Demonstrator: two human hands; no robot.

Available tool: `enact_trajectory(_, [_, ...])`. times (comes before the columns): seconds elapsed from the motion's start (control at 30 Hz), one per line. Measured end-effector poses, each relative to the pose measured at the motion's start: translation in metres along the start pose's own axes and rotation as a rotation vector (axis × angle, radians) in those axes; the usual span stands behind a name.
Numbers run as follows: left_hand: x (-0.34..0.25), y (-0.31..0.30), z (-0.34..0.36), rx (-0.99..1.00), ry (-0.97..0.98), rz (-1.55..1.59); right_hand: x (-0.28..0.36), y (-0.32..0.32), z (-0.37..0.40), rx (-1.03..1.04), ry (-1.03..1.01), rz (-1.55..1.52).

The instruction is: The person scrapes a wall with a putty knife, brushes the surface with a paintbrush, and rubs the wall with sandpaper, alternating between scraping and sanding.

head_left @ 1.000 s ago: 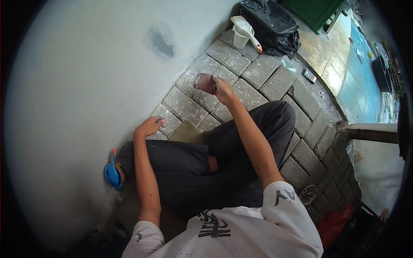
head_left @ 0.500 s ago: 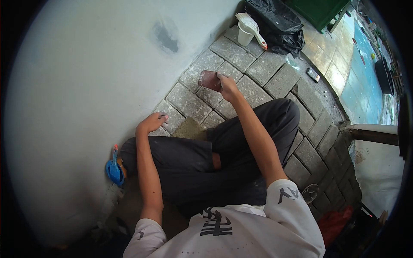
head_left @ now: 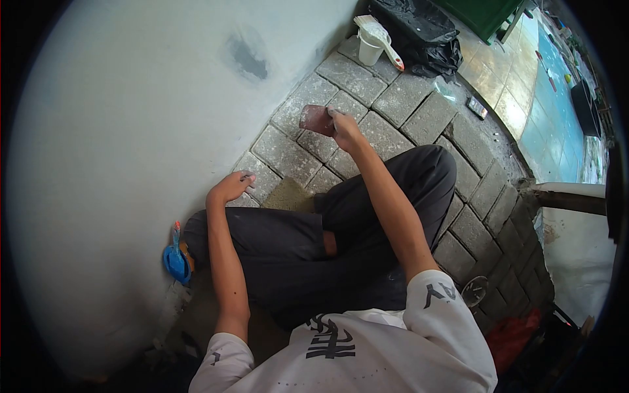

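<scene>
My right hand grips a reddish-brown piece of sandpaper by its right edge, thumb on top, above the paving blocks. White dust marks the sheet. Beside the foot of the white wall, my left hand hangs near my bent knee, its fingers loosely bent and a little apart, with nothing visible in them. A grey patch shows on the wall ahead. Dusty grey paving blocks lie under both hands, with a damp-looking greenish patch by my legs.
A wide paintbrush rests across a white cup near the wall. Behind it sits a black plastic bag. A small phone-like object lies at the right. A blue container with a brush stands at my left knee.
The view has shifted slightly, so the cup and bag appear a little higher and further left. Both hands hold nearly the same pose, and the sandpaper stays in my right hand.
</scene>
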State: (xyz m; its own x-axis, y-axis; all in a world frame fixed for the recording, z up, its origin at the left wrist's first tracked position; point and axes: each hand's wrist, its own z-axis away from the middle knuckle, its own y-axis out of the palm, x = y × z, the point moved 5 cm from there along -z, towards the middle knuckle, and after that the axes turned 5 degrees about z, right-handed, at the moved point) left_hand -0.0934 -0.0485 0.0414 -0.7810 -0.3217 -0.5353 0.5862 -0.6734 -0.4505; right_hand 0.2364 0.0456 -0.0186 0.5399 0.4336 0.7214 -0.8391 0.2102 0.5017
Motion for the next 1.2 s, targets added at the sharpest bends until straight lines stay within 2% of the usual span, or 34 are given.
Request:
enact_trajectory(0.87, [-0.005, -0.001, 0.004, -0.058, 0.035, -0.047, -0.001, 0.001, -0.001, 0.003, -0.003, 0.063])
enact_trajectory(1.2, [-0.003, -0.001, 0.005, -0.015, 0.002, -0.022, 0.001, 0.004, 0.004, 0.027, 0.005, 0.019])
